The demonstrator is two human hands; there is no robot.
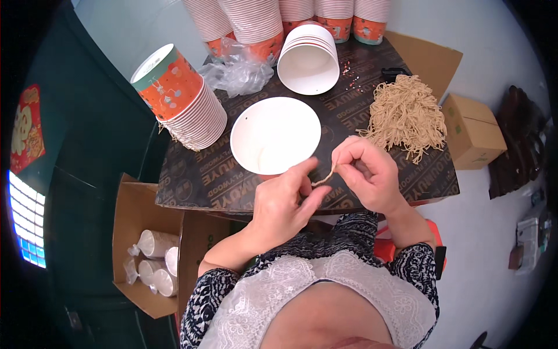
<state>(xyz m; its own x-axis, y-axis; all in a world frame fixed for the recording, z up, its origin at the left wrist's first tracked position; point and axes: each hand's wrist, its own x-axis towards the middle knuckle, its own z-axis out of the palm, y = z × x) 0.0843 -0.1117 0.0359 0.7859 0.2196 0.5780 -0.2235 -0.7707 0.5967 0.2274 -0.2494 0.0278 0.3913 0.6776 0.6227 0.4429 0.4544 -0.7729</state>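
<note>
My left hand and my right hand pinch the two ends of a short beige string piece between thumb and fingers, just above the near edge of a dark plywood board. Just beyond my hands, an empty white paper bowl stands upright on the board. To the right of it lies a heap of beige string pieces.
A stack of orange-and-white paper bowls lies on its side at the left, another stack lies with its opening toward me, and more stacks stand behind. Crumpled clear plastic lies between them. An open carton holds wrapped cups; a small box sits at the right.
</note>
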